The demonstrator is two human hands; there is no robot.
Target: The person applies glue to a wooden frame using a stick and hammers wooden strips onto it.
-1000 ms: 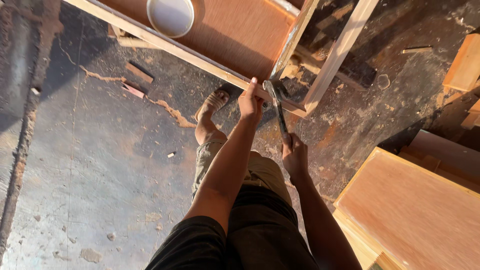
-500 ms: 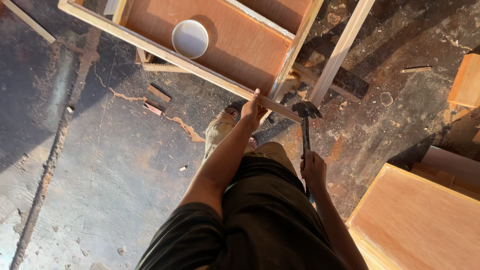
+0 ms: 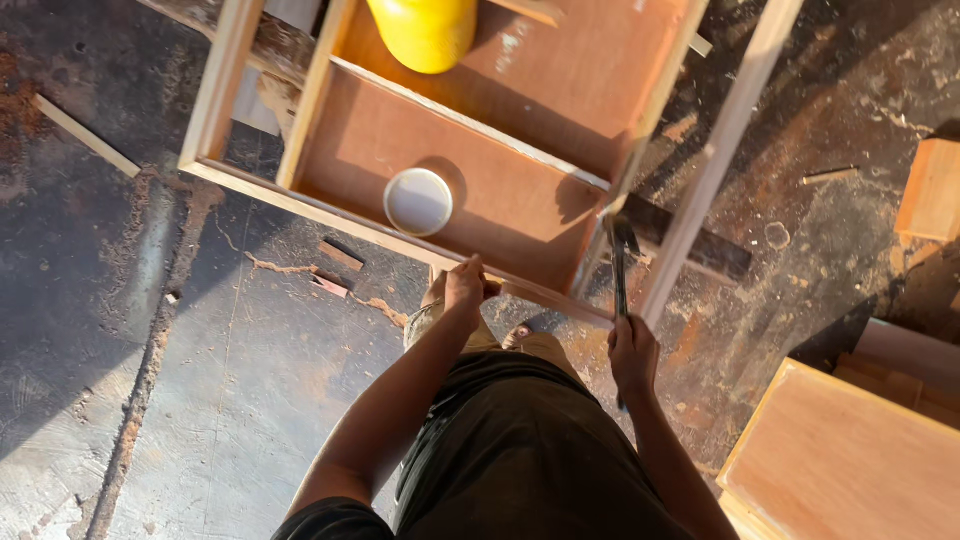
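I stand over a wooden cabinet frame point(image 3: 255, 195) with a plywood back, lying on the floor. My left hand point(image 3: 464, 285) grips the frame's near rail. My right hand point(image 3: 632, 352) holds a hammer point(image 3: 621, 262) by the handle, its head up against the frame's near right corner. Inside the frame lie a white round lid point(image 3: 418, 201) and, further back, a yellow rounded container point(image 3: 425, 30). My feet show just under the near rail.
A long wooden strip point(image 3: 722, 150) leans across the frame's right side. Plywood boxes point(image 3: 845, 465) sit at the lower right, another wood block point(image 3: 930, 190) at the right edge. Small wood offcuts point(image 3: 340, 256) and sawdust lie on the dark concrete floor.
The view has tilted forward, showing more of the frame and the yellow container. My right hand has raised the hammer head to the frame's corner. My left hand stays on the rail.
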